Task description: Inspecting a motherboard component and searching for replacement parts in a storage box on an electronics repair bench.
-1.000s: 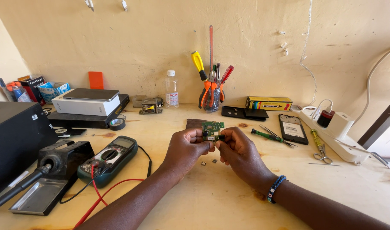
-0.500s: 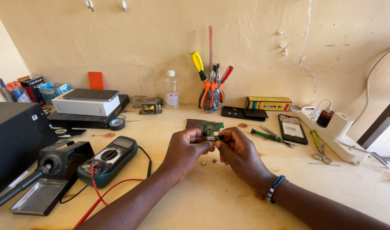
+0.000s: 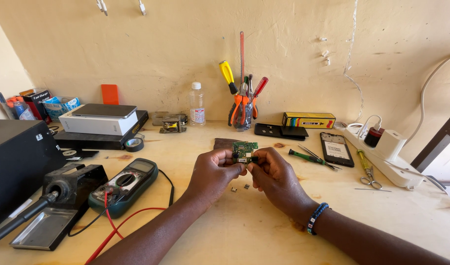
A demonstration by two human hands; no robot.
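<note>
Between the hands (image 3: 247, 169), small green circuit board (image 3: 245, 148)

Lower edge of the green circuit board (image 3: 245, 149) hidden behind the fingertips of the left hand (image 3: 212, 172) and right hand (image 3: 274, 174). Two loose bits on the table (image 3: 234, 230) (too small to identify). Black box (image 3: 13, 157) and soldering iron (image 3: 16, 218) cut off at left. Both forearms cropped below.
</note>
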